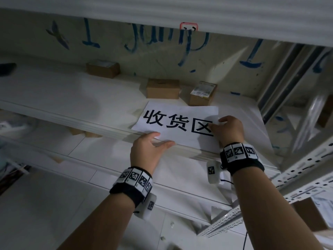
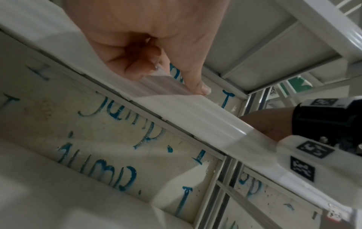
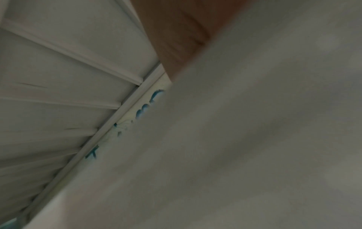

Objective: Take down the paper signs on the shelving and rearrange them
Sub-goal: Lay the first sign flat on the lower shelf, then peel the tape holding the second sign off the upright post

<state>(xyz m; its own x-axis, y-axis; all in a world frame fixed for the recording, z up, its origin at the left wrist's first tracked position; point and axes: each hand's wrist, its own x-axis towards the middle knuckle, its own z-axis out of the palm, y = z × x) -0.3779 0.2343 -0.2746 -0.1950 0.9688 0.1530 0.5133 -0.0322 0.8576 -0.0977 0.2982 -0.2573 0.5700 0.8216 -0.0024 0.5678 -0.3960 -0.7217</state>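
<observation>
Mid-step: paper sign (image 1: 177, 121) half on shelf (image 1: 72, 91), left hand (image 1: 150, 150) pinching its edge, right hand (image 1: 229, 129) gripping the corner. Next up, probably lifting it clear.

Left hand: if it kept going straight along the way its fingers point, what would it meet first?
The left hand points up and right along the paper sign, which its fingers already touch at the shelf edge. Going on, it would probably meet the right hand gripping the sign's right side, though depth is unclear.
</observation>
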